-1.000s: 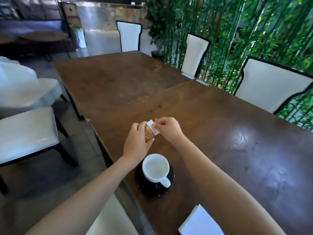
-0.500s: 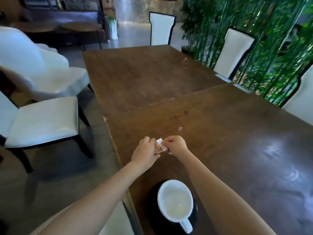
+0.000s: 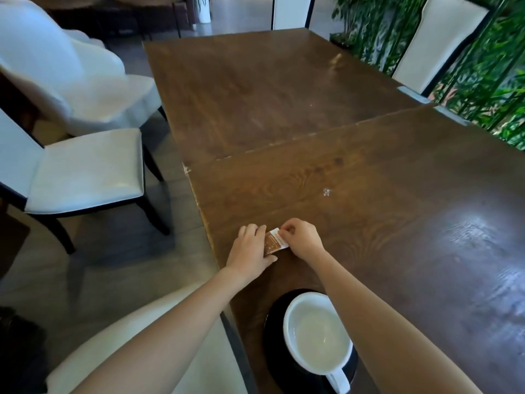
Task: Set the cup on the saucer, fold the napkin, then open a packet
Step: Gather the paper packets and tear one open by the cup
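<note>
Both hands, left hand (image 3: 250, 250) and right hand (image 3: 302, 238), pinch a brown-and-white packet (image 3: 274, 242); white cup (image 3: 319, 336) sits on black saucer (image 3: 274, 331) at five o'clock.

Two bare forearms enter from the bottom of the frame, one from the lower left, one from the lower right, and both end in bare hands near the middle. The left hand (image 3: 250, 251) and the right hand (image 3: 302, 240) wear no gloves, and no ring, watch or bracelet shows on either wrist or on the fingers that can be seen. No sleeve reaches into view on either arm; both are uncovered from wrist to the frame's edge. The nails are too small to make out. At the lower left, under the left forearm, lies a pale, smooth shape; whether it is clothing cannot be told.
</note>
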The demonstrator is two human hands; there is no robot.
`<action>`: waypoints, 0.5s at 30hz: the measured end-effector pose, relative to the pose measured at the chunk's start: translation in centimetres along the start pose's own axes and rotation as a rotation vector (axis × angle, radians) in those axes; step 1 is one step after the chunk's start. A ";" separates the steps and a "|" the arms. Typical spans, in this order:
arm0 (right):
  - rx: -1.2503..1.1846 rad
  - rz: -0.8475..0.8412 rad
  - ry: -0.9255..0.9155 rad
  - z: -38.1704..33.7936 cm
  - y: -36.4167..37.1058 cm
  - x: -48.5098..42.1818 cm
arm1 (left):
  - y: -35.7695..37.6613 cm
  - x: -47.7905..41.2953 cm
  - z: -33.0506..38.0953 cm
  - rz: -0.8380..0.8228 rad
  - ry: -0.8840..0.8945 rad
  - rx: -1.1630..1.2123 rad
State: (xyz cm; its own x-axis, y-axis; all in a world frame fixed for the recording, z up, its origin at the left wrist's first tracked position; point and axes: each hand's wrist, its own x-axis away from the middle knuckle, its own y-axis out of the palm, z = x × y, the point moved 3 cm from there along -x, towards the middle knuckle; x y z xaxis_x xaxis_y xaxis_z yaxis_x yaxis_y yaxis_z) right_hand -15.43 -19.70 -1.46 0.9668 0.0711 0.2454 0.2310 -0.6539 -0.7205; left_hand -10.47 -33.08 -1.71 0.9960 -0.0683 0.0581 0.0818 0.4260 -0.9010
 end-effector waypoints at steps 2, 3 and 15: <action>-0.012 0.007 -0.022 0.1 -0.3 0.1 | 0.0 0.0 -0.2 -0.003 -0.005 0.016; -0.024 0.002 -0.032 0.2 -0.4 0.2 | 0.0 0.1 -0.3 -0.007 -0.005 0.019; 0.147 -0.156 -0.247 -0.1 0.0 1.1 | -0.1 -0.1 -0.1 0.016 0.001 0.010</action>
State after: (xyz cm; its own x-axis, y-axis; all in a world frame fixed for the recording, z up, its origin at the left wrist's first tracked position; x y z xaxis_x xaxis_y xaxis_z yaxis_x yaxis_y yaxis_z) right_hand -14.41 -19.71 -1.13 0.9116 0.3543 0.2083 0.3743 -0.5065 -0.7768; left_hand -10.62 -33.22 -1.63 0.9971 -0.0622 0.0439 0.0667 0.4356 -0.8976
